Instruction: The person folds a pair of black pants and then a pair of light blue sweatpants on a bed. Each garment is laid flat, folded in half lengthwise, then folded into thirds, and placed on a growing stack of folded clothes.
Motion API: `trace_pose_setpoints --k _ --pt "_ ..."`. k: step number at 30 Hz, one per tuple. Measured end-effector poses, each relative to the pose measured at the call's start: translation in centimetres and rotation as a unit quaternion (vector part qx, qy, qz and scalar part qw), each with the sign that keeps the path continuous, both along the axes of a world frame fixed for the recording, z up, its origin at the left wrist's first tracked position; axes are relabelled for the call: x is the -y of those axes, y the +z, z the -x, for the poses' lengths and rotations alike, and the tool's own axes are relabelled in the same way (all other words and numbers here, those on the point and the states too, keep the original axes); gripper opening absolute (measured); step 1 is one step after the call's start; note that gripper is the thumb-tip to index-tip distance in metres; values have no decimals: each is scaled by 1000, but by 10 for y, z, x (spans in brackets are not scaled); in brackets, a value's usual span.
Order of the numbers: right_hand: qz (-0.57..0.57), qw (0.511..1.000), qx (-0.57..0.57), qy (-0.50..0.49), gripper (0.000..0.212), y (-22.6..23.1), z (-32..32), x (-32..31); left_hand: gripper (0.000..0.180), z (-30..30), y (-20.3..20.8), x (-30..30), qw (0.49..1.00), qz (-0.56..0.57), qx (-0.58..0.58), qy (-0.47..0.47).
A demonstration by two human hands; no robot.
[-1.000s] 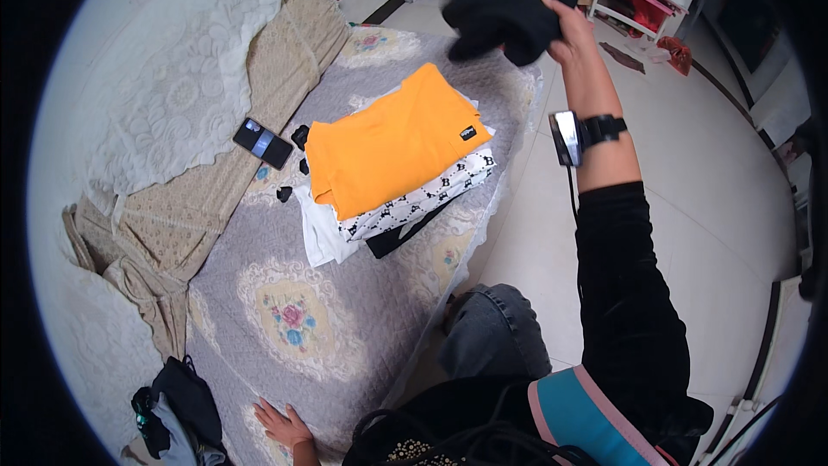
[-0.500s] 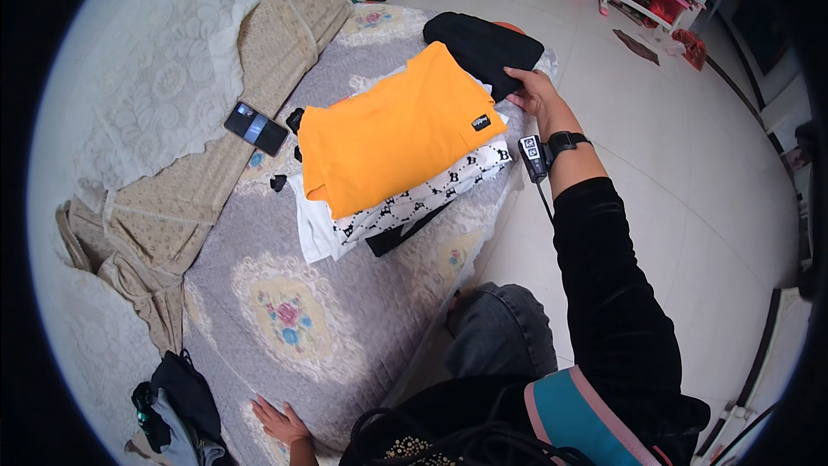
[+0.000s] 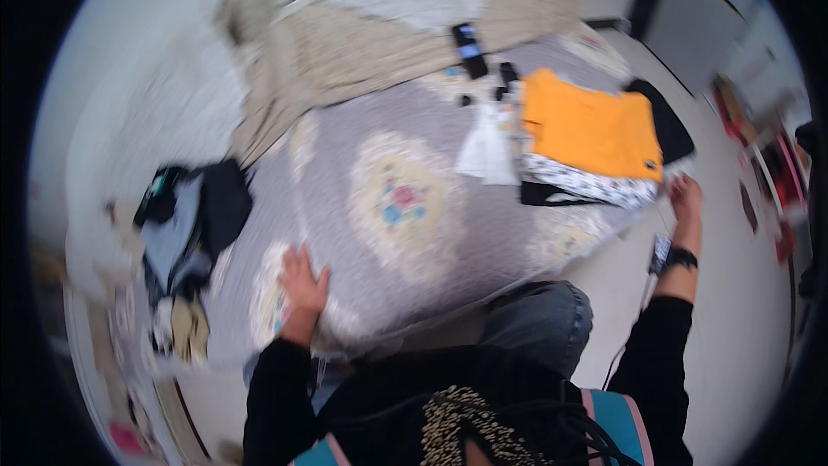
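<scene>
My left hand (image 3: 304,283) lies open on the grey quilted bedspread (image 3: 332,142), its fingers spread beside a floral patch. My right hand (image 3: 686,196) is at the near right corner of a clothes stack, smeared by motion, so its fingers and any hold do not show. On top of that stack is a folded orange garment (image 3: 591,125). Under it come a white patterned garment (image 3: 595,179) and a black one (image 3: 561,196). A folded black garment (image 3: 660,116) sits at the stack's far right, and a white cloth (image 3: 487,147) sticks out on its left.
Left on the bed is a loose heap of dark and grey clothes (image 3: 194,216). A phone (image 3: 469,50) lies near the bunched beige cover (image 3: 362,47) at the back. Small black items (image 3: 506,78) are beside the stack. Pale floor (image 3: 724,293) runs along the bed's right side.
The view has swung left, bringing the loose clothes heap and my left arm further in. My right hand has come back from the black garment toward the stack's near corner. My left hand stays on the bedspread.
</scene>
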State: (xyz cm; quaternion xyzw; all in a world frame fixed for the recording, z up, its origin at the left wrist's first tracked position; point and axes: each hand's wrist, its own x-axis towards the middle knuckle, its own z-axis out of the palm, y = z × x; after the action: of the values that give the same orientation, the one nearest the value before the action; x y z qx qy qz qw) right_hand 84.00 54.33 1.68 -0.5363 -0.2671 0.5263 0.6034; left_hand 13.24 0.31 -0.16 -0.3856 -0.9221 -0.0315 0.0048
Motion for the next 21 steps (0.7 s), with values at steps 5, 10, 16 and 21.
trace_pose_setpoints --k 5,10,16,21 --pt "-150 986 77 -13 44 115 42 -7 79 -19 24 -8 998 22 40 47" --pt "-290 927 92 220 50 226 213 65 78 -24 38 -4 998 -7 49 37" --pt "-183 843 182 472 47 157 450 172 78 -16 27 3 996 -55 62 18" --pt "-112 742 355 557 70 10 571 256 77 -14 14 10 993 -108 52 2"
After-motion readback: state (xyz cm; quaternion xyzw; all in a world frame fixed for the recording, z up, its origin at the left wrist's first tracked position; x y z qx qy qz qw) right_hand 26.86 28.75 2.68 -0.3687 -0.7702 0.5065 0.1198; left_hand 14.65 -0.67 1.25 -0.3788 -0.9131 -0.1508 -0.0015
